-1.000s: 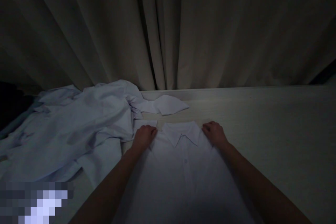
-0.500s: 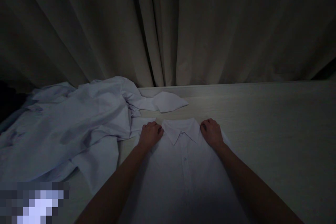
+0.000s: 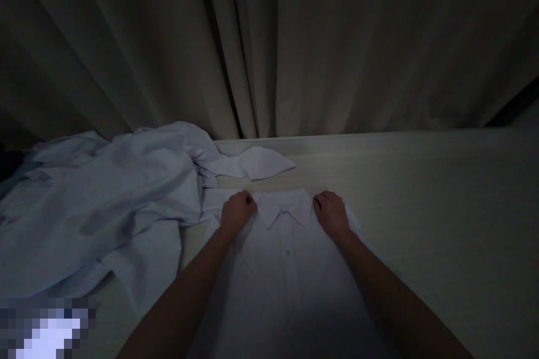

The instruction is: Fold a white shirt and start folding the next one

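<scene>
Your left hand [image 3: 238, 213] is pinching the white shirt [image 3: 273, 286] at one shoulder, just beside the collar [image 3: 283, 200], with its fingers curling in toward the thumb, and your right hand [image 3: 331, 211] is pinching the other shoulder in the same way. Between your hands the collar is pointing away from you, its two flaps spreading over the front, and a small button [image 3: 288, 253] is showing below it. The shirt is lying front up on the pale surface [image 3: 442, 219], its body running toward you between your forearms. To your left, a rumpled heap of light clothes [image 3: 118, 190] is spreading out, with one sleeve [image 3: 267, 164] stretching beyond the collar. Farther back, a brownish curtain [image 3: 337, 56] is hanging in folds.
</scene>
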Demonstrator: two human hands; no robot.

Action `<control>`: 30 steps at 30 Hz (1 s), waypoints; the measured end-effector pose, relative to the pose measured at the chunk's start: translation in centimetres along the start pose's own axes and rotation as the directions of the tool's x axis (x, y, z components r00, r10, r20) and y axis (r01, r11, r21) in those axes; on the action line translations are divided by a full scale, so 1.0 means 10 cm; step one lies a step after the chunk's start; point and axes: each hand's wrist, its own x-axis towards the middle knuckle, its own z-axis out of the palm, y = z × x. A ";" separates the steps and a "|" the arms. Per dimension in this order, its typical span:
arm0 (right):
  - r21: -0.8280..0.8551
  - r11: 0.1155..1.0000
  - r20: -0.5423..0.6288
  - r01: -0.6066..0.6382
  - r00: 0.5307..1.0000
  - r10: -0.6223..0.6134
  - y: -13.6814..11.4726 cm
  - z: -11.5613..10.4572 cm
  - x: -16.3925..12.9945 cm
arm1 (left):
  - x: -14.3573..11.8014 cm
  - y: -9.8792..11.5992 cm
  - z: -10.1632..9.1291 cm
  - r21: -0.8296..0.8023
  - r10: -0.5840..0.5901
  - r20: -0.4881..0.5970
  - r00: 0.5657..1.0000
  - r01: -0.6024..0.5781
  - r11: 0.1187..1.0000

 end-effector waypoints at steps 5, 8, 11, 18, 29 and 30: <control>0.002 1.000 -0.006 0.016 1.000 -0.016 0.01 0.03 0.00 | 0.00 0.01 -0.01 0.071 -0.004 0.002 1.000 0.004 0.997; -0.007 1.000 -0.035 0.012 0.999 -0.012 0.02 0.05 0.00 | -0.01 0.03 0.00 0.130 0.000 -0.015 1.000 0.002 0.991; -0.018 1.000 -0.062 0.010 0.998 -0.011 0.02 0.07 -0.01 | -0.03 0.07 0.02 0.177 -0.007 -0.042 0.999 0.014 0.984; -0.052 0.998 -0.100 -0.020 0.995 0.014 0.03 0.07 0.03 | -0.16 0.12 -0.04 0.229 0.121 -0.172 0.978 -0.080 0.970; 0.052 0.998 -0.005 0.042 0.999 -0.041 -0.11 -0.02 0.05 | -0.43 0.06 0.10 0.164 0.322 -0.152 0.935 -0.297 0.941; 0.077 0.996 0.002 0.038 0.999 -0.039 -0.13 -0.01 0.04 | -0.44 0.07 0.13 0.157 0.319 -0.158 0.935 -0.295 0.943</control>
